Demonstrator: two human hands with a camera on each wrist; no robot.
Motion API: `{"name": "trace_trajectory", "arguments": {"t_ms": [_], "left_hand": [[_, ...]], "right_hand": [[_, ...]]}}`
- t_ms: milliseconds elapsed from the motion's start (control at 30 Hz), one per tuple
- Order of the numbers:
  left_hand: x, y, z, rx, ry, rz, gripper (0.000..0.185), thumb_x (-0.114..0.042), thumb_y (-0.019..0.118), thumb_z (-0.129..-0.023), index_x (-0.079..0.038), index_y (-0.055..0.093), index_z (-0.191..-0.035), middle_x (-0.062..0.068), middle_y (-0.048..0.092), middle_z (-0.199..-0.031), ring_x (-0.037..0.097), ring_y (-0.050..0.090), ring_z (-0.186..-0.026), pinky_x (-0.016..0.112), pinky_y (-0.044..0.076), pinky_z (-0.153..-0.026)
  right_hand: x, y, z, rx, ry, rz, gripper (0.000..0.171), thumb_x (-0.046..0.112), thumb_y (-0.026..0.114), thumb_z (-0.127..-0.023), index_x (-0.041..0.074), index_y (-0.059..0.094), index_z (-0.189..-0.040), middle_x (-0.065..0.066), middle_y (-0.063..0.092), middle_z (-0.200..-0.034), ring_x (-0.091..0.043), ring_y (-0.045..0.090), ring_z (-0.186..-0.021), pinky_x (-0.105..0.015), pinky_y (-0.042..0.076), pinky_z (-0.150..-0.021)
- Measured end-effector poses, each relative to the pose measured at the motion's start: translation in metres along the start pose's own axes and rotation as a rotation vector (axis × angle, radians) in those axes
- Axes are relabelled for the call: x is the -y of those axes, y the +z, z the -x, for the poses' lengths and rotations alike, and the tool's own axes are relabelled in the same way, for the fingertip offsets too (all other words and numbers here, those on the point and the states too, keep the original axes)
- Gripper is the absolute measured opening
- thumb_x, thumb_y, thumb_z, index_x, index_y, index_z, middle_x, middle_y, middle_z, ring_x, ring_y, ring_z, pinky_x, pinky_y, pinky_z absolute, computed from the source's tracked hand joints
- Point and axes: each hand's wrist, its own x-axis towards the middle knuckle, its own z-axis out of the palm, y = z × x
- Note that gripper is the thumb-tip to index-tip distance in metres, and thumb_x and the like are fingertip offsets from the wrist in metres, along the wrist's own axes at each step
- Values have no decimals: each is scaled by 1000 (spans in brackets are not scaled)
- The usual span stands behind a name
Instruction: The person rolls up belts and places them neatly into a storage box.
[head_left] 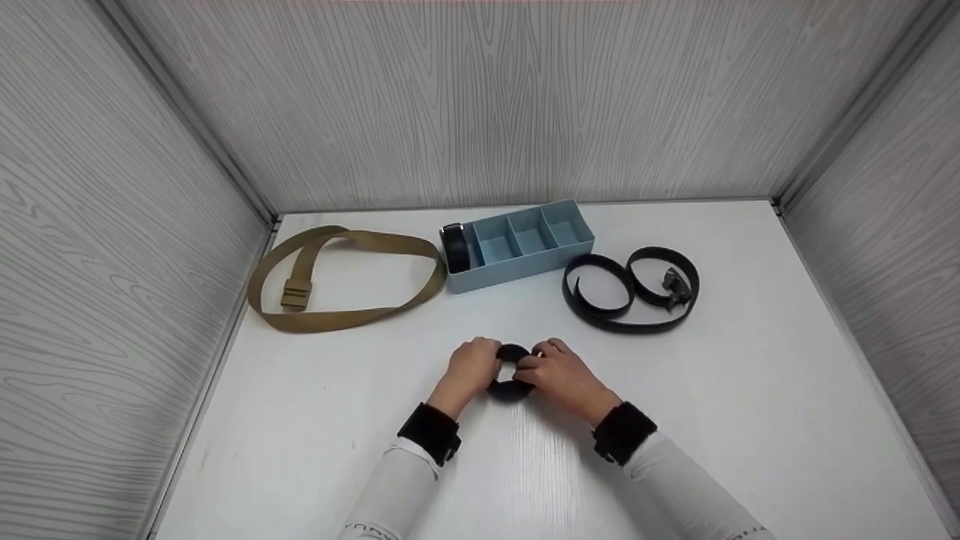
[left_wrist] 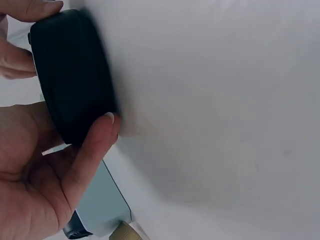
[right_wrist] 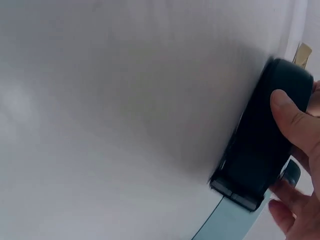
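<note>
A black belt [head_left: 511, 391], wound into a ring, is held between both hands above the white table. My left hand [head_left: 475, 365] grips its left side; in the left wrist view a fingertip presses the belt's [left_wrist: 75, 75] wide outer face. On the other side my right hand [head_left: 561, 375] pinches the coil, with the thumb on the strap [right_wrist: 260, 145] in the right wrist view. A dark buckle [right_wrist: 236, 195] shows at the coil's lower end there. Behind the hands stands a light blue box [head_left: 517, 266] with several compartments; a rolled black belt [head_left: 455, 249] sits in its leftmost one.
To the left lies a loosely looped tan belt [head_left: 330, 321] with its tan buckle [head_left: 296, 294], its right end close to the box. Another black belt [head_left: 626, 327], loosely curled, lies right of the box. Grey wood-patterned panels [head_left: 487, 105] enclose the table's back and sides.
</note>
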Motion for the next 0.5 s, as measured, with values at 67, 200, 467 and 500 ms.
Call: {"name": "trace_trajectory", "arguments": {"t_ms": [67, 200, 467, 500], "left_hand": [[1, -2, -1, 20, 28, -12, 5, -6, 66, -87, -5, 66, -83, 11, 65, -83, 29, 63, -76, 43, 49, -66], [2, -3, -2, 29, 56, -37, 4, -8, 65, -88, -7, 67, -85, 10, 64, -84, 28, 62, -77, 43, 49, -65], [-1, 2, -1, 11, -4, -59, 7, -10, 66, -90, -7, 69, -95, 11, 65, -87, 29, 64, -80, 44, 51, -64], [-1, 3, -1, 14, -13, -58, 7, -10, 66, -90, -7, 69, -95, 11, 65, -87, 29, 64, -80, 44, 51, -65]], "right_hand": [[-3, -1, 2, 17, -13, -35, 26, 13, 79, -76, 20, 75, -101, 6, 70, -104, -28, 59, -101, -42, 43, -91], [-2, -3, 2, 56, -6, -59, 28, 17, 81, -75, 18, 75, -102, 3, 68, -106, -27, 61, -104, -40, 44, -92], [4, -4, -2, 55, 21, 5, 21, 11, 81, -75, 17, 75, -95, 3, 67, -98, -23, 65, -88, -38, 47, -86], [4, -3, -2, 54, 21, 4, 22, 10, 81, -75, 17, 76, -95, 3, 67, -99, -23, 65, -89, -38, 47, -86]]}}
